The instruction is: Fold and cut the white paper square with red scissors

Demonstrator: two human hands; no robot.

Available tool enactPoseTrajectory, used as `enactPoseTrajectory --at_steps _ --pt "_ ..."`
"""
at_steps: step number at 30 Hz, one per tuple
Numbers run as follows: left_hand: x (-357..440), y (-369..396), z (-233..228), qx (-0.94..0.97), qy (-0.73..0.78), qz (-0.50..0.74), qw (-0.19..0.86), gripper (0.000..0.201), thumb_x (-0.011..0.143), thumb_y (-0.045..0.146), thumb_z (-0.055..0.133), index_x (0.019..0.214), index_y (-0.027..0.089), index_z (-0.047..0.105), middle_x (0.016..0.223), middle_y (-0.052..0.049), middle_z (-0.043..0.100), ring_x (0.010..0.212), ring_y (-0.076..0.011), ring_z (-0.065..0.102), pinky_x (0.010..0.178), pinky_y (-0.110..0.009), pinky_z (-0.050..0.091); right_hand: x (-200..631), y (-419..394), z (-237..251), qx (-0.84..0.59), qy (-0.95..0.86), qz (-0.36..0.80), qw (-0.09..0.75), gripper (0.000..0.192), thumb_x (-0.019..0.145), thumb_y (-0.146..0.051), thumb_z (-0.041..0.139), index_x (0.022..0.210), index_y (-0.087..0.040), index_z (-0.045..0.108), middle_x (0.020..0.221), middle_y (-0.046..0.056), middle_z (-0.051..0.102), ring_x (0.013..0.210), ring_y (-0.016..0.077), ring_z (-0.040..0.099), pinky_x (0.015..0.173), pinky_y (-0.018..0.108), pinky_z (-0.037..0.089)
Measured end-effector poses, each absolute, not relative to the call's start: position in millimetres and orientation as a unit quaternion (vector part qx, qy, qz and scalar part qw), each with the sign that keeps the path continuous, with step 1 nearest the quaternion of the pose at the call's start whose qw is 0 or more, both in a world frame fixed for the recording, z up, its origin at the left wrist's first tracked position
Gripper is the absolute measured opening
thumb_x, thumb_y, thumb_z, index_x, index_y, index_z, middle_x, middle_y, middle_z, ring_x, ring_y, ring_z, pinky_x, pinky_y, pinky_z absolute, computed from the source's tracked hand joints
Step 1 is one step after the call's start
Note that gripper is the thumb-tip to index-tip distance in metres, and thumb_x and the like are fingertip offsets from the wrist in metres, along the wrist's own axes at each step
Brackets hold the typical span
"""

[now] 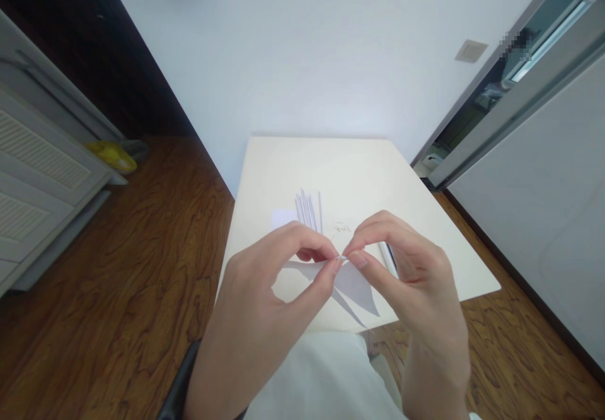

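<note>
- The left hand [265, 275] and the right hand [406, 268] meet above the near edge of the table [425, 231]; each pinches, between thumb and forefinger, one end of a thin folded strip of white paper [341, 258].
- Both hands are closed on this strip, and the fingertips almost touch each other at the fold.
- The strip is in the air, just above the table, and its wider part hangs down under the fingers.
- The paper looks thin, so a hard pull in opposite directions could tear it at the fold.
- If one pinch loosens, the strip could slip and the fold could open or become crooked.
- The hands are close to the table edge, so a dropped strip could fall on the person's lap or on the floor [142, 268].
- Behind the hands, a row of similar strips [309, 209] lies on the table; a careless wrist could push them out of order.
- A small white piece of paper [283, 218] lies beside the strips, and a pen-like thing [388, 259] lies under the right hand; what it is, one cannot tell.
- The table is pale cream and smooth, pushed against a white wall [307, 60].
- The floor is dark wood; a grey cabinet [38, 174] stands at the left, and a sliding door [529, 86] at the right.
</note>
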State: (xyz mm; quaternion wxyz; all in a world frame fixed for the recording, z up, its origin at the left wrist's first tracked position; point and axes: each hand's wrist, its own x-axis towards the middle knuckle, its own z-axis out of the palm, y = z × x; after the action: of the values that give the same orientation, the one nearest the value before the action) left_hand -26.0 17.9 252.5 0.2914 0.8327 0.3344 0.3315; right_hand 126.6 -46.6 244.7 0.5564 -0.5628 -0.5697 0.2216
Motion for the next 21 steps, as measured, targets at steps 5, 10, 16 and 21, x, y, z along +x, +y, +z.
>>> enactPoseTrajectory --at_steps 5,10,16,21 --pt "-26.2 17.5 253.0 0.832 0.331 0.334 0.293 0.013 0.080 0.013 0.061 0.077 0.025 0.061 0.074 0.010 0.063 0.069 -0.0063 0.058 0.064 -0.019 0.043 127.2 -47.7 245.3 -0.585 -0.568 0.225 0.534 0.009 0.083 -0.014 0.065 0.078 -0.021 0.063 0.078 -0.003 0.060 0.077 0.0139 0.057 0.071 0.030 0.043" --pt "-25.7 17.7 253.7 0.833 0.325 0.333 0.300 0.012 0.081 0.013 0.061 0.079 0.025 0.059 0.076 0.010 0.063 0.073 -0.0064 0.058 0.067 -0.018 0.043 123.9 -49.1 245.4 -0.585 -0.551 0.233 0.548 0.011 0.083 -0.013 0.063 0.078 -0.022 0.061 0.078 -0.003 0.059 0.077 0.0141 0.057 0.073 0.031 0.043" --pt "-24.6 18.4 253.4 0.832 0.324 0.326 0.310 0.013 0.081 0.011 0.059 0.077 0.024 0.060 0.075 0.009 0.063 0.071 -0.0066 0.058 0.067 -0.019 0.043 122.8 -48.2 245.3 -0.569 -0.543 0.260 0.560 0.008 0.087 -0.017 0.062 0.080 -0.020 0.062 0.079 -0.002 0.058 0.078 0.0141 0.056 0.072 0.031 0.043" --pt "-25.8 18.6 253.6 0.834 0.315 0.324 0.318 0.014 0.079 0.008 0.058 0.077 0.022 0.059 0.073 0.008 0.062 0.071 -0.0068 0.058 0.066 -0.019 0.044 121.3 -48.0 246.9 -0.572 -0.549 0.254 0.554 0.007 0.086 -0.018 0.063 0.080 -0.021 0.063 0.081 -0.002 0.059 0.079 0.0138 0.057 0.073 0.030 0.043"
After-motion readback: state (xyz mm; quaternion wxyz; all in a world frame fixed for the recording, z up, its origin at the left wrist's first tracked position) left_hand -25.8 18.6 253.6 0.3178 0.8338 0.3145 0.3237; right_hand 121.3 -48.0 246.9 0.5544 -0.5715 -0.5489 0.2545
